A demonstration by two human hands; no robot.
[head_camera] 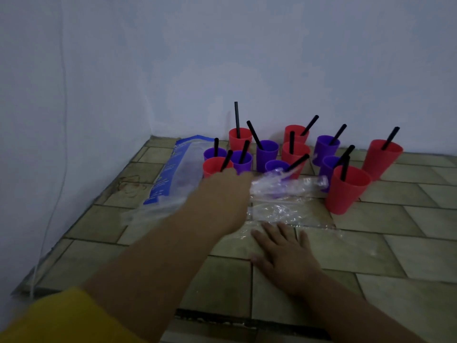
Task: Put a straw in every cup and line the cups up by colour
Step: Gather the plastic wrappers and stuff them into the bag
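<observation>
Mid tiled surface [371, 256], L hand [222, 196] reaches fwd, fingers hidden, grip can't tell; R hand [284, 253] flat, fingers spread, on clear plastic [284, 211]. Far edge: 6 red cups [346, 191], 6 purple cups [267, 154], 12 straws [236, 117] inside.

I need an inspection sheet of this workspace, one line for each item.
Surface: tiled floor.
Job's things: red cups and purple cups mixed, not lined up; a black straw in each.
Clutter: clear plastic wrap; blue-printed bag.
Grippers: left hand reaches toward the cups, fingers hidden; right hand lies flat, fingers straight.
Cables: thin white cord hangs at left.
Surroundings: pale wall.
</observation>
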